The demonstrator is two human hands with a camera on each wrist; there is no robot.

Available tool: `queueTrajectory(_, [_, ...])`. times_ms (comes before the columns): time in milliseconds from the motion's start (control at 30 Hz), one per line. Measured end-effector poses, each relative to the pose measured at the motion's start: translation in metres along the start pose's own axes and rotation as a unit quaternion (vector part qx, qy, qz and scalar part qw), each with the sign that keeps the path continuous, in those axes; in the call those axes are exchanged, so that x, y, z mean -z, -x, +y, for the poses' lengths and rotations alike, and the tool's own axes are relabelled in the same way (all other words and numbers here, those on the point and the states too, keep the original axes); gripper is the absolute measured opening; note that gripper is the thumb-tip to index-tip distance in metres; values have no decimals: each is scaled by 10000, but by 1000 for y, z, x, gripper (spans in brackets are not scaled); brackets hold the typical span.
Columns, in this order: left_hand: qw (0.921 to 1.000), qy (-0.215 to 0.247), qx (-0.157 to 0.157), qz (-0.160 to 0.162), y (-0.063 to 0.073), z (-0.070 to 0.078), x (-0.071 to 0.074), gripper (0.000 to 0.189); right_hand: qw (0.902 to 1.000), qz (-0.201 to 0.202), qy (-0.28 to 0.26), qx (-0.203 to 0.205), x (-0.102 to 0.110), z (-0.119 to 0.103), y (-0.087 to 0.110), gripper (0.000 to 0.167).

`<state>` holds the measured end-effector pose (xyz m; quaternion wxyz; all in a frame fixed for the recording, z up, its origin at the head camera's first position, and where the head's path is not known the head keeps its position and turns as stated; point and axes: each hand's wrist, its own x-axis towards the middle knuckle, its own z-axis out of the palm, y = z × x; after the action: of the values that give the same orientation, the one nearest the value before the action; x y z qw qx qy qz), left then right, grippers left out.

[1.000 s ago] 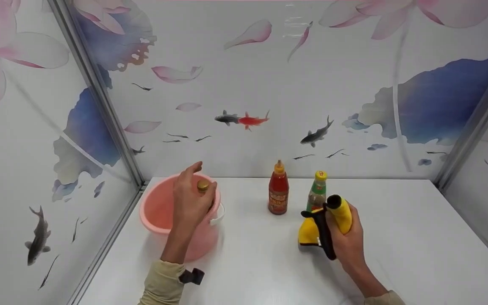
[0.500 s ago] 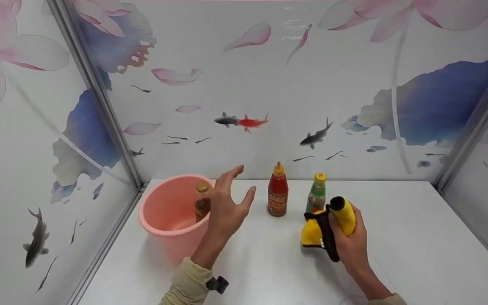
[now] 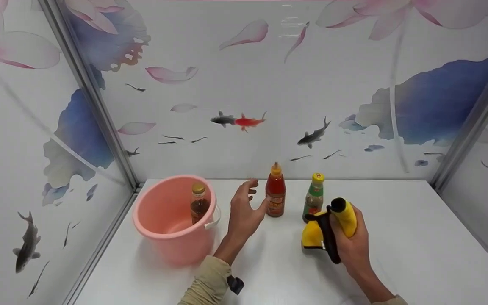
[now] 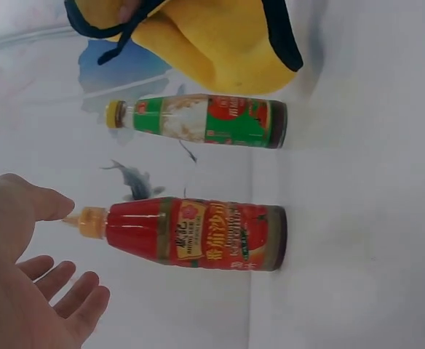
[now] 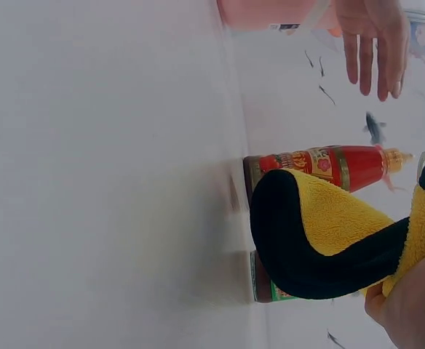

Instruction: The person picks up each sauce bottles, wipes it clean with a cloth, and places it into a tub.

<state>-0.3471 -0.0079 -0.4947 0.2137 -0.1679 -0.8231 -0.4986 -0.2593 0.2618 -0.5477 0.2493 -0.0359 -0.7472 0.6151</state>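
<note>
My left hand [image 3: 246,212] reaches toward a red ketchup bottle [image 3: 275,195] with a yellow nozzle cap, fingers apart and nothing held. In the left wrist view, its fingertips are close by the bottle's nozzle. My right hand [image 3: 352,245] grips a yellow cloth [image 5: 336,218] with black edging, bunched in the fist, one part hanging down. Just behind the cloth stands a green-labelled glass bottle [image 4: 205,120] with a yellow cap; the cloth overlaps its base in the right wrist view. Inside the pink bucket [image 3: 180,250], a bottle of dark liquid [image 3: 199,205] with a gold cap stands upright.
The bucket's white handle [image 3: 213,220] hangs on its right side, left of my left hand. The white table [image 3: 278,271] ends at a printed back wall [image 3: 244,84]. Metal-framed side panels close in the left and right.
My left hand lets go of the dark bottle inside the bucket and moves right to beside the ketchup bottle. The right hand keeps the yellow cloth in nearly the same place.
</note>
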Motion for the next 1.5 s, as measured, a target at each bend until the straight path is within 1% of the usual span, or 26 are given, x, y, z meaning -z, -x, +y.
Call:
queueTrajectory(200, [9990, -132, 425, -29, -1, -19, -22, 57, 9999, -3, 126, -81, 0, 1, -2, 53])
queueTrajectory(433, [9960, -177, 869, -52, 0, -35, -46, 67, 9995, -20, 240, -212, -1, 2, 0, 54])
queueTrajectory(767, [9914, -30, 1306, -104, -1, -45, -76, 81, 9989, 18, 351, -299, 1, 6, -1, 55])
queueTrajectory(933, [9902, -165, 1385, -72, -2, -49, -87, 86, 9991, -1, 295, -299, 1, 5, -2, 55])
queueTrajectory(1000, [9893, -245, 1438, -81, -4, -51, -89, 88, 9990, -20, 282, -333, 1, 5, -3, 56])
queueTrajectory(1100, [9883, -301, 1494, -70, -5, -53, -90, 88, 9987, -49, 309, -405, -1, 5, -3, 57])
queueTrajectory(1267, [9899, -199, 1403, -47, -6, -52, -90, 81, 9983, -42, 306, -488, 0, 5, -4, 58])
queueTrajectory(1500, [9906, -191, 1346, -168, -4, -47, -88, 74, 9991, 4, 175, -380, 4, 6, -4, 56])
